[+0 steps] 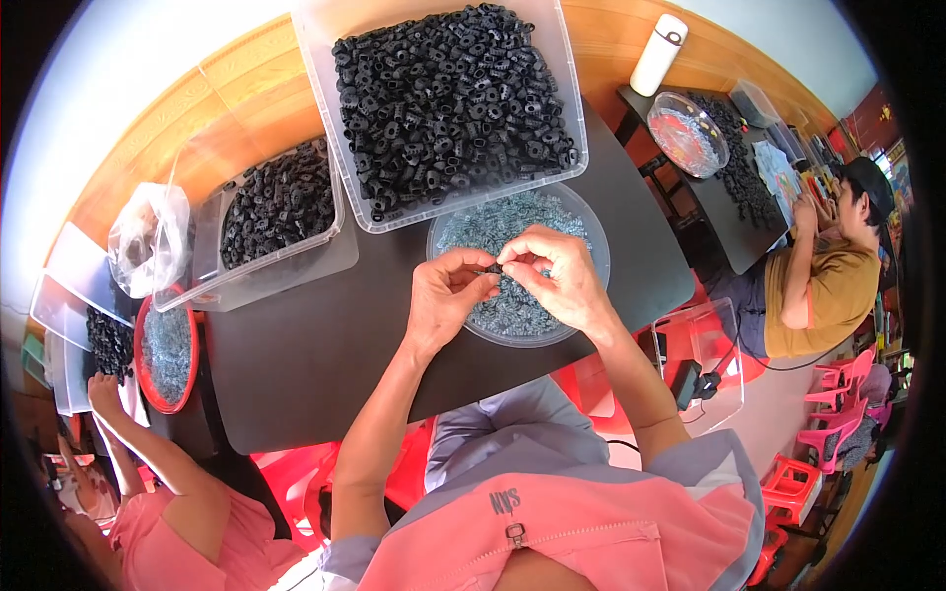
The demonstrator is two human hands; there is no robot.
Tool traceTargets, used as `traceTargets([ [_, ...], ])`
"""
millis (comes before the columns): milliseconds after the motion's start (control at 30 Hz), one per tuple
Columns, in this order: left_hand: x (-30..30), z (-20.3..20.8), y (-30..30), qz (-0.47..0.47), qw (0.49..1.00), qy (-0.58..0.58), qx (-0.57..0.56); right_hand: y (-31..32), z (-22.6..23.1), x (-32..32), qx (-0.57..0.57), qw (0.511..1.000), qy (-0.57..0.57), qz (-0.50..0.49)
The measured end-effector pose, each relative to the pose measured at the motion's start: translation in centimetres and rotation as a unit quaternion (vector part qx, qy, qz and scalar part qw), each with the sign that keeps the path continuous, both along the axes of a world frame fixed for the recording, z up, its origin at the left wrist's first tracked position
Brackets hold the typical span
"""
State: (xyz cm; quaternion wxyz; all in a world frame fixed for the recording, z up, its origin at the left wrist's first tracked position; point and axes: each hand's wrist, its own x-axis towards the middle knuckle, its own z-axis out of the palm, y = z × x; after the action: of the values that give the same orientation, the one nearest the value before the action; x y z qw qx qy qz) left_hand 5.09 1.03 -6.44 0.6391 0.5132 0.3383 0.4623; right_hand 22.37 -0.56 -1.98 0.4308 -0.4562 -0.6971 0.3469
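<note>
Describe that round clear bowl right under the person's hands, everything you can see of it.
The round bowl is shallow and looks like clear plastic. It is filled with small pale blue-grey ring-like pieces. It stands upright on the black table, its far rim close against the big clear bin of black parts. The left hand and right hand meet above it, pinching a small dark piece, and hide part of its contents.
</note>
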Motion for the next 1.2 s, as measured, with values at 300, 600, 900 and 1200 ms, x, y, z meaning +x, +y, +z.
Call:
traceTargets([
  [300,0.1,0.0,-0.1,-0.010,1.000,0.003,-0.006,1.0,-1.2,1.0,-0.088,0.996,0.031,-0.010],
  [600,0.2,-0.1,-0.2,-0.011,1.000,0.010,-0.007,8.3,-0.9,2.9,0.258,0.900,-0.254,-0.242],
  [900,0.2,0.0,-0.2,-0.012,1.000,0.018,-0.016,10.5,0.4,2.8,0.211,0.873,-0.352,-0.264],
  [1200,0.3,0.0,-0.2,-0.011,1.000,0.020,-0.012,11.1,0.9,2.0,0.133,0.849,-0.412,-0.303],
])
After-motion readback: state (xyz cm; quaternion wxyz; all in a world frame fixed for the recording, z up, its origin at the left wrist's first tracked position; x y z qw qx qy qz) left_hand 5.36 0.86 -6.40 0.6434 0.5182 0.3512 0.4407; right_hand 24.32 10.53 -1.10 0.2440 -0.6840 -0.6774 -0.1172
